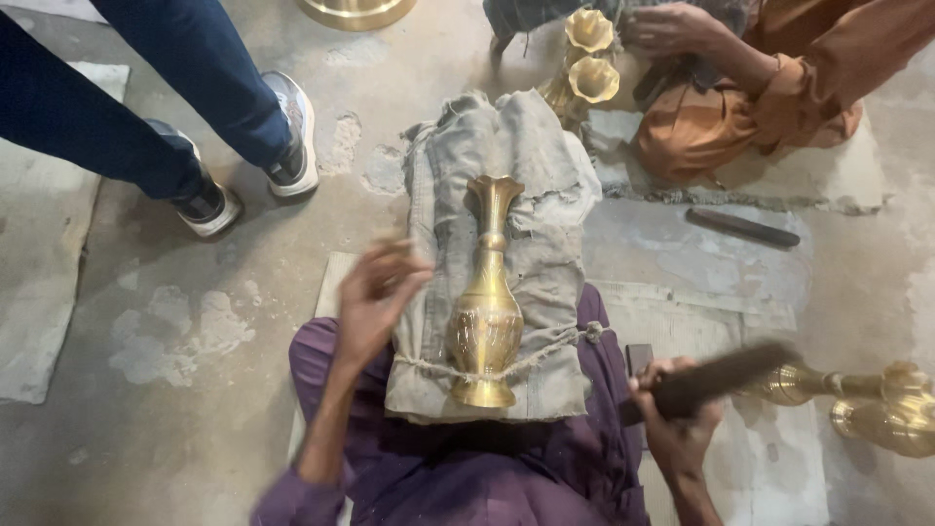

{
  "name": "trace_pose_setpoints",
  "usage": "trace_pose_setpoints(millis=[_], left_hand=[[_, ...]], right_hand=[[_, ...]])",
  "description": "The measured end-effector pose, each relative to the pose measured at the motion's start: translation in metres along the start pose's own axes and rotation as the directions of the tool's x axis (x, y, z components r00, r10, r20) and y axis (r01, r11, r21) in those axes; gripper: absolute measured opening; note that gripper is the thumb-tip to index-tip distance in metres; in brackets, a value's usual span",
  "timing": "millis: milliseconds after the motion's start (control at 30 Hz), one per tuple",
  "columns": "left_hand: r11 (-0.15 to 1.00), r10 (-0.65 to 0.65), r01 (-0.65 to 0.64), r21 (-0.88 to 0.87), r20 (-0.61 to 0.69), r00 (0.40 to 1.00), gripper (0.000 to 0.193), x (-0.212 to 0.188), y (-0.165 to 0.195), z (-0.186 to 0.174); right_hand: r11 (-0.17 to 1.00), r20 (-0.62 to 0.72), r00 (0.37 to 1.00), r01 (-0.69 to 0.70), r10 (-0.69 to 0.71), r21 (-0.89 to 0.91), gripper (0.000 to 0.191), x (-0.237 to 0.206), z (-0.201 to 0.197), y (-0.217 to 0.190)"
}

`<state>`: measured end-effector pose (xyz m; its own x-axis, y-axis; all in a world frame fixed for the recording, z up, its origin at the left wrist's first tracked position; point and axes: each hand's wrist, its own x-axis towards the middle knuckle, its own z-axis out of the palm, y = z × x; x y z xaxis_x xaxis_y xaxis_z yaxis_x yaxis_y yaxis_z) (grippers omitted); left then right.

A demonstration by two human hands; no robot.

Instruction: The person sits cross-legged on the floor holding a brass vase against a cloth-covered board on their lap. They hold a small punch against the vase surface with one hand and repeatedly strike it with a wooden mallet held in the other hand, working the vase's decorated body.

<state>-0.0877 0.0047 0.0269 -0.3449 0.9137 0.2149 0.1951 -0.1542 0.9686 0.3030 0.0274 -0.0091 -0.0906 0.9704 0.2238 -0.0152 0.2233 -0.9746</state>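
Brass, worn cloth and rough concrete

The vase [486, 310] just beside the left hand [375, 292] is glossy yellow metal with finely engraved bands on its belly; it lies on coarse, frayed grey cloth [545, 195], matt and tied with rough cord [565, 341]. The right hand [677, 414] grips a dark, dull wooden tool [726, 375]. Beyond that grip lie more shiny metal vases [857, 399] on patchy, rough concrete floor [195, 321].

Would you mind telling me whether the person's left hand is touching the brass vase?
Apart. The head view shows the left hand raised beside the brass vase, with grey cloth visible between them.
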Motion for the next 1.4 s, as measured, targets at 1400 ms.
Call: trace_pose_setpoints(millis=[1400], left_hand=[[0.843, -0.345, 0.263, -0.469, -0.097, 0.934, 0.071, -0.088, -0.027, 0.037]], right_hand=[[0.975, 0.405, 0.909, -0.009, 0.100, -0.220, 0.032, -0.019, 0.066, -0.011]])
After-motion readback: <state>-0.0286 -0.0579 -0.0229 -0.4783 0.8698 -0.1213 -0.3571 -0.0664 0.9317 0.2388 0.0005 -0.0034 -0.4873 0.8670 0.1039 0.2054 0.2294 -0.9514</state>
